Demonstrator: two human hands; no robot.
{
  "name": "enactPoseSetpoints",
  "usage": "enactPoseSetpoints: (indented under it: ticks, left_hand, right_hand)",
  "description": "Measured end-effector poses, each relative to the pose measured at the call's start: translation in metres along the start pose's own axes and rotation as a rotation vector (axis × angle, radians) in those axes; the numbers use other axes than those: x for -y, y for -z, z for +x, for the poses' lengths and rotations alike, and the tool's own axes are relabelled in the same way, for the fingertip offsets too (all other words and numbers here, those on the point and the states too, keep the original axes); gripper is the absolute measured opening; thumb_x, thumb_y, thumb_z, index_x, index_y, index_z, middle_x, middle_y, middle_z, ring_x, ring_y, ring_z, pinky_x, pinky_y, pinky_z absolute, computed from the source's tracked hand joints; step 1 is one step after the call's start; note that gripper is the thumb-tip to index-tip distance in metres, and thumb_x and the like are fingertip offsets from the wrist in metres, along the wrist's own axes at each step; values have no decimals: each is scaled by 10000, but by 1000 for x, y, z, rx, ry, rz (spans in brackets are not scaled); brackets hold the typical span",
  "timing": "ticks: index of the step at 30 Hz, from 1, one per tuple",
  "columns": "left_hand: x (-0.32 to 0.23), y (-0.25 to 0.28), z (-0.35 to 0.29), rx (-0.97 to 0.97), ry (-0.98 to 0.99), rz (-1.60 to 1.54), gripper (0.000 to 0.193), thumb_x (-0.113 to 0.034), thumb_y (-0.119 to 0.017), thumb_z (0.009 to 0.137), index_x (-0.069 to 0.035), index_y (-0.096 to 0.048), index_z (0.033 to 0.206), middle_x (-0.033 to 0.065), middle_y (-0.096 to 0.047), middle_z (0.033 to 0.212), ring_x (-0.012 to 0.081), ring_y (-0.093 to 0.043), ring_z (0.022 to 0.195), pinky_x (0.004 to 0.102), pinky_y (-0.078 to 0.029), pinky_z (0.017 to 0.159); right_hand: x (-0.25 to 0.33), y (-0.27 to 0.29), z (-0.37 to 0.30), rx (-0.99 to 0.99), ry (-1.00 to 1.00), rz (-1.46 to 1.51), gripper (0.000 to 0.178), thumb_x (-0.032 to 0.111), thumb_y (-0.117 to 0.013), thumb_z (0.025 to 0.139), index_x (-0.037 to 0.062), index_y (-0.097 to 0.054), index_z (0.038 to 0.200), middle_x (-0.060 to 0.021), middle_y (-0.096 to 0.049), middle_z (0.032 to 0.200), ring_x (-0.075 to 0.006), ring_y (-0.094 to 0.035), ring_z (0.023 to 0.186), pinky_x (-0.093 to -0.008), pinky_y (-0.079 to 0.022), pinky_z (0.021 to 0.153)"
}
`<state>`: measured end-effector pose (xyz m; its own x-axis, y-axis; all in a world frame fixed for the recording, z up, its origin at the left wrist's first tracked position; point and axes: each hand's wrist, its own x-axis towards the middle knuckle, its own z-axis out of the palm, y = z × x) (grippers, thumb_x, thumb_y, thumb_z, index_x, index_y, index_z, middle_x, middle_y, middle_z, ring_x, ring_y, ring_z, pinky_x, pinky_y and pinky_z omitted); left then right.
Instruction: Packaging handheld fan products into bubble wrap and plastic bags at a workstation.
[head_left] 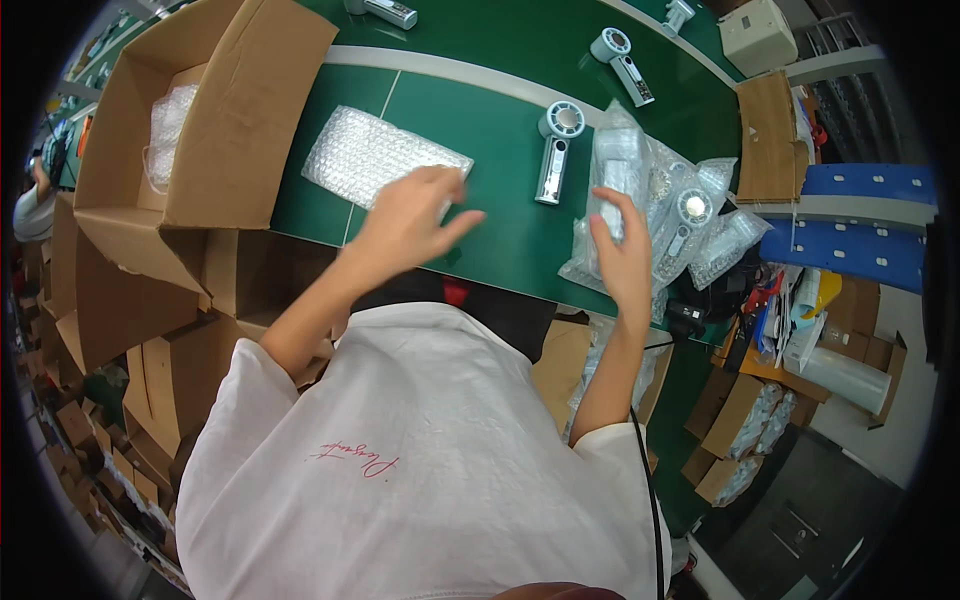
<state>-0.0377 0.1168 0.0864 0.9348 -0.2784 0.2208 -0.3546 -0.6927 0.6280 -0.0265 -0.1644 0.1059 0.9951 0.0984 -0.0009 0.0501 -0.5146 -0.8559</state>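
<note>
A flat bubble-wrap pouch (365, 155) lies on the green table at left. My left hand (415, 215) is over its right end, slightly blurred, thumb held apart from the fingers; I cannot tell whether it touches the pouch. At right, my right hand (625, 250) has thumb and fingers closed around the near end of a clear-wrapped packet (620, 150). That packet rests on a pile of clear plastic bags, one holding a handheld fan (692, 210). Between my hands a bare pale-blue handheld fan (557, 150) lies on the table.
An open cardboard box (255, 120) with bubble wrap inside stands at the left. Another handheld fan (625, 65) lies farther back, beyond a pale strip. A blue perforated rail (850, 182) borders the right side. More cartons (160, 380) are stacked at lower left.
</note>
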Motion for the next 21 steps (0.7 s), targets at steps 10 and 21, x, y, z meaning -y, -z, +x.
enactPoseSetpoints:
  ticks: [10,21]
  left_hand:
    - [65,-23,-18,-74,213,-58,198,-139,-714,826,-1,-577,863,96,-575,750,247,-537,636,338,-466,614]
    - [61,-14,-13,52,280,-248,103,-13,-646,801,18,-582,726,118,-578,671,270,-522,582,361,-472,608]
  right_hand:
    - [-24,-17,51,79,11,-598,429,132,-620,900,92,-596,1326,-224,-581,1180,-337,-610,924,-427,-496,883]
    - [-138,41,298,-307,-125,-878,455,280,-712,845,72,-623,1239,-178,-663,1143,-355,-668,930,-425,-537,821]
